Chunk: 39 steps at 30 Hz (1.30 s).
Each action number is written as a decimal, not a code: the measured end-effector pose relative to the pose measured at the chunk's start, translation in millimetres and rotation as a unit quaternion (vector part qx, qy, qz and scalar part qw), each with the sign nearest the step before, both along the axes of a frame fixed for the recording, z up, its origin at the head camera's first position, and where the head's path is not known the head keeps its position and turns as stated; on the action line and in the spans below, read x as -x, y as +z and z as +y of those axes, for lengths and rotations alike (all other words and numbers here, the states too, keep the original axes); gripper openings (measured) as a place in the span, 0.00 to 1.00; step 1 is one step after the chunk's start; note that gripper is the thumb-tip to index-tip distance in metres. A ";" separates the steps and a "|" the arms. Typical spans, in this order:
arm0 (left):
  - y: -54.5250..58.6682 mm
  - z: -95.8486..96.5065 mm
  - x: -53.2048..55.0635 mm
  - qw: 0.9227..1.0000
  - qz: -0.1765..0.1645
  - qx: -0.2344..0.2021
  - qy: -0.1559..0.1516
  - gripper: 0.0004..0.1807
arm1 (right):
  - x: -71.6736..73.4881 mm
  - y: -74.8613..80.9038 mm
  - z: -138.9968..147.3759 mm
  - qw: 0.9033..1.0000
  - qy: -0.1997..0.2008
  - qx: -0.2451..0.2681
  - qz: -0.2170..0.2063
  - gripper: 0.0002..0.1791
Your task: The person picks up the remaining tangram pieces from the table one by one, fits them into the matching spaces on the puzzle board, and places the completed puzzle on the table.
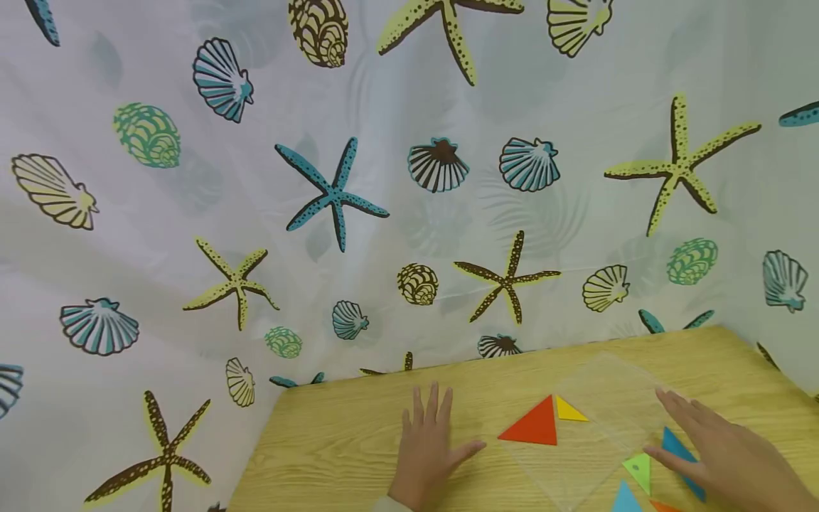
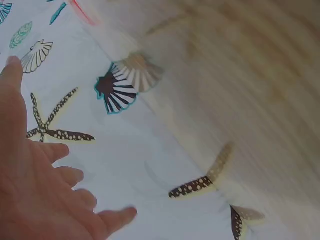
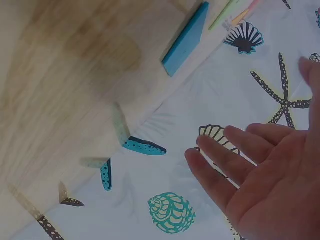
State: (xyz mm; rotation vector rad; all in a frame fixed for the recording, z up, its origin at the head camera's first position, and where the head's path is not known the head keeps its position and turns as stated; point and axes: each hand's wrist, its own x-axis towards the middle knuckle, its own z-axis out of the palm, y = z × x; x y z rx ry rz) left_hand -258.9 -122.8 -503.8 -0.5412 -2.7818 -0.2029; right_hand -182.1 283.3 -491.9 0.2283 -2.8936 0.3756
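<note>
Hovering empty, fingers out, left hand (image 1: 427, 448) and right hand (image 1: 729, 448) flank the clear sheet (image 1: 576, 466), probably so nothing bumps the red triangle (image 1: 536, 425).

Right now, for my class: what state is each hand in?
Left hand: open, holding nothing, nearest the flat red triangle.
Right hand: open, holding nothing.
</note>
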 end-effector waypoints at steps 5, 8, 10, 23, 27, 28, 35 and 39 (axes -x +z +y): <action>4.3 25.5 3.4 0.998 -0.039 0.034 -0.033 0.49 | 6.3 0.9 2.4 0.997 -0.014 0.018 -0.075 0.48; 5.4 41.6 4.4 0.996 -0.013 0.060 -0.061 0.41 | 12.2 -0.7 3.3 0.991 -0.006 0.033 -0.128 0.42; 4.4 51.9 5.3 0.995 0.009 0.062 -0.081 0.32 | 14.1 -3.2 2.6 0.987 0.003 0.051 -0.151 0.37; -4.1 120.0 32.0 0.977 -0.024 0.100 -0.186 0.17 | 19.5 -1.3 -25.2 0.984 0.073 0.105 -0.121 0.15; -8.0 138.7 36.2 0.967 -0.041 0.145 -0.206 0.20 | 19.9 -5.4 -36.4 0.987 0.075 0.097 -0.105 0.14; -10.0 142.1 36.6 0.965 -0.042 0.152 -0.208 0.20 | 19.7 -7.1 -38.7 0.988 0.075 0.095 -0.100 0.14; -16.3 149.4 33.8 0.963 -0.052 0.181 -0.192 0.20 | 24.5 -17.8 -45.1 0.987 0.117 0.082 -0.069 0.14; -15.4 148.4 34.0 0.967 -0.047 0.178 -0.178 0.20 | 26.4 -21.9 -45.3 0.985 0.149 0.070 -0.052 0.06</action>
